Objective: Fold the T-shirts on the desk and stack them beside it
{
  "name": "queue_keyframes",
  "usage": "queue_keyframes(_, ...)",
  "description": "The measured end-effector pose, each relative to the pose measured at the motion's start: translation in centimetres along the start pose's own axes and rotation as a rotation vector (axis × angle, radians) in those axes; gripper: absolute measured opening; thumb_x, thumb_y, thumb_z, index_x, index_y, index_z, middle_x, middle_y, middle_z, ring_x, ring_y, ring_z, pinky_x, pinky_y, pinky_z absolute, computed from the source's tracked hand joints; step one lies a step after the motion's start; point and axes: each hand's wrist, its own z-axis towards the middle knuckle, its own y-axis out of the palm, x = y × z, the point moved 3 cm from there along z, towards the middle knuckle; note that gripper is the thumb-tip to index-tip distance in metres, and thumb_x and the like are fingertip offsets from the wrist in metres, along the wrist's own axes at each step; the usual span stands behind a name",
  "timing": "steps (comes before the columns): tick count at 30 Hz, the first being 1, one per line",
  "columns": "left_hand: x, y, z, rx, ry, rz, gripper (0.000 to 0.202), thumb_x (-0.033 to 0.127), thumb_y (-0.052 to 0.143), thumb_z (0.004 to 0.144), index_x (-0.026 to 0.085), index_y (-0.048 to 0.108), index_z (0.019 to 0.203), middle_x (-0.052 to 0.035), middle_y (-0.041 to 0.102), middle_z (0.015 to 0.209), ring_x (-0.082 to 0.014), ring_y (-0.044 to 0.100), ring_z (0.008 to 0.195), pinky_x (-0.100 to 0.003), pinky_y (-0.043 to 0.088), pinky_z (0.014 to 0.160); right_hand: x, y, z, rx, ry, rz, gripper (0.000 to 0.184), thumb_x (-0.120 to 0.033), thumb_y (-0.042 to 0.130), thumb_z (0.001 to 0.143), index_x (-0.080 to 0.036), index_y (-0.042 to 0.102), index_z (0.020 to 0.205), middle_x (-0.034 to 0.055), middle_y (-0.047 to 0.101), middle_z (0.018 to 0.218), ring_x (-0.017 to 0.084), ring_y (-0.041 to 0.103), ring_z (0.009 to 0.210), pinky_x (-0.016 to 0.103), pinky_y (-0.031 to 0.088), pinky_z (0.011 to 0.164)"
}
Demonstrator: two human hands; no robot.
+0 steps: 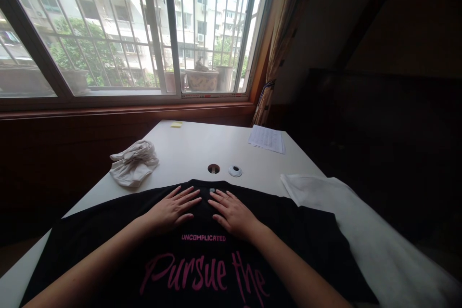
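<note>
At far left, a crumpled pale cloth sits on the white table, just beside the far edge of the black T-shirt. The shirt lies spread across the near part of the table, neckline away from us. Our left hand rests palm down left of the neckline, fingers spread, pinching nothing. We appear to be smoothing; for an even result, we should stroke outward toward the left sleeve with light, flat pressure. Between the hands, the small neck label can serve as our centre mark, with the pink lettering squared below it. Our right hand mirrors the left: palm down, fingers fanned, beside the label. We should match pressure on both sides so the collar does not skew. At far right, the shirt meets a white fabric; we cannot tell how far it runs underneath. We should check there for a ridge.
</note>
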Motion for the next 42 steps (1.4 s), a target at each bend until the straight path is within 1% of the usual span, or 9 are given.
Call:
queue_keyframes(7, -0.9, 0.7, 0.2, 0.070, -0.075, 0.066, 0.059, 0.056, 0.038, 0.105, 0.037, 0.024, 0.159, -0.0005, 0.028, 0.164, -0.0252, 0.030, 0.150, -0.046, 0.023, 0.123, 0.1, 0.0, 0.1, -0.003, 0.012, 0.007, 0.053, -0.048, 0.044, 0.103, -0.030, 0.042, 0.153, 0.0012, 0.033, 0.163, 0.022, 0.024, 0.153, 0.048, 0.017, 0.125)
queue_keyframes(12, 0.3, 0.3, 1.4, 0.128, -0.174, 0.127, 0.055, 0.055, 0.044, 0.103, 0.029, 0.043, 0.152, -0.0068, 0.043, 0.157, -0.0298, 0.043, 0.143, -0.050, 0.033, 0.117, 0.4, 0.5, 0.3, 0.003, 0.013, -0.004, 0.052, -0.047, 0.044, 0.103, -0.031, 0.042, 0.153, 0.0010, 0.034, 0.163, 0.022, 0.024, 0.152, 0.048, 0.018, 0.125)
queue_keyframes(15, 2.0, -0.2, 2.7, 0.161, -0.150, 0.146, 0.046, 0.044, 0.045, 0.105, 0.026, 0.049, 0.148, -0.0074, 0.044, 0.157, -0.0307, 0.037, 0.146, -0.054, 0.030, 0.118, 0.3, 0.6, 0.2, 0.029, 0.017, -0.022, 0.050, -0.043, 0.044, 0.104, -0.027, 0.044, 0.151, 0.0033, 0.036, 0.162, 0.022, 0.026, 0.152, 0.048, 0.021, 0.125)
queue_keyframes(19, 3.4, 0.3, 3.6, 0.160, -0.060, 0.101, 0.050, 0.045, 0.041, 0.106, 0.030, 0.037, 0.154, -0.0046, 0.036, 0.161, -0.0283, 0.029, 0.150, -0.053, 0.026, 0.121, 0.2, -0.6, -1.2, 0.120, 0.034, -0.050, 0.045, -0.032, 0.047, 0.102, -0.025, 0.052, 0.146, 0.0068, 0.044, 0.158, 0.023, 0.037, 0.147, 0.049, 0.028, 0.122)
queue_keyframes(23, 3.2, 1.4, 3.3, 0.151, -0.051, 0.042, 0.054, 0.051, 0.038, 0.106, 0.037, 0.028, 0.157, -0.0016, 0.032, 0.163, -0.0275, 0.028, 0.150, -0.052, 0.022, 0.122, 2.7, -4.3, -5.2, 0.234, 0.165, -0.056, 0.039, -0.023, 0.046, 0.100, -0.027, 0.061, 0.135, 0.0059, 0.057, 0.144, 0.022, 0.054, 0.130, 0.045, 0.041, 0.116)
queue_keyframes(26, 2.9, 1.5, 3.1, 0.144, -0.063, 0.022, 0.054, 0.052, 0.038, 0.106, 0.038, 0.028, 0.157, -0.0004, 0.032, 0.163, -0.0270, 0.027, 0.151, -0.051, 0.020, 0.123, 6.8, -7.4, -10.2, 0.318, 0.363, -0.122, 0.036, -0.025, 0.045, 0.098, -0.026, 0.065, 0.127, 0.0072, 0.064, 0.129, 0.025, 0.060, 0.118, 0.045, 0.050, 0.105)
queue_keyframes(30, 3.0, 1.1, 3.5, 0.097, -0.091, 0.021, 0.053, 0.054, 0.036, 0.106, 0.037, 0.033, 0.156, -0.0013, 0.034, 0.162, -0.0292, 0.029, 0.150, -0.055, 0.025, 0.121, 12.4, -9.8, -17.9, 0.415, 0.606, -0.305, 0.037, -0.038, 0.046, 0.094, -0.023, 0.069, 0.119, 0.0113, 0.063, 0.123, 0.031, 0.060, 0.110, 0.050, 0.050, 0.100)
queue_keyframes(35, 5.0, 0.5, 5.5, 0.152, -0.047, 0.029, 0.057, 0.053, 0.038, 0.105, 0.033, 0.029, 0.158, -0.0037, 0.027, 0.165, -0.0313, 0.020, 0.152, -0.058, 0.022, 0.122, 16.3, -9.0, -24.4, 0.503, 0.792, -0.386, 0.046, -0.053, 0.044, 0.092, -0.024, 0.067, 0.120, 0.0115, 0.059, 0.121, 0.031, 0.061, 0.107, 0.050, 0.049, 0.096)
queue_keyframes(42, 6.7, 1.4, 8.6, 0.096, -0.051, -0.019, 0.059, 0.057, 0.035, 0.105, 0.032, 0.030, 0.157, -0.0051, 0.028, 0.164, -0.0323, 0.018, 0.153, -0.062, 0.019, 0.121, 18.6, -6.4, -26.9, 0.656, 1.029, -0.251, 0.058, -0.074, 0.051, 0.078, -0.022, 0.069, 0.097, 0.0102, 0.061, 0.094, 0.032, 0.062, 0.089, 0.049, 0.053, 0.082)
